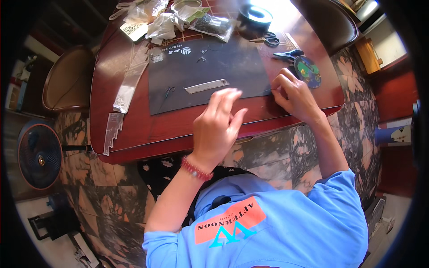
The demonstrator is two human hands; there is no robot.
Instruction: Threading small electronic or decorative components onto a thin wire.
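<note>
My left hand (216, 120), with a red beaded bracelet at its wrist, hovers over the near edge of a black mat (237, 58). Its fingers are apart and hold nothing that I can see. At the mat's right edge, my right hand (292, 96) is closed in a pinch; what sits between thumb and finger is too small to make out. A flat silver metal strip (207, 86) lies on the mat just beyond my left hand. Left of it is a small dark twisted piece (169, 91). More tiny dark pieces (202, 58) lie farther back.
Black-handled pliers (289, 54) and a round green-and-dark disc (308, 70) lie beyond my right hand. Scissors (270, 40), a black tape roll (255, 14) and a clear bag of dark bits (213, 26) sit farther back. Clear plastic strips (129, 87) lie left; a fan (40, 154) stands beside the table.
</note>
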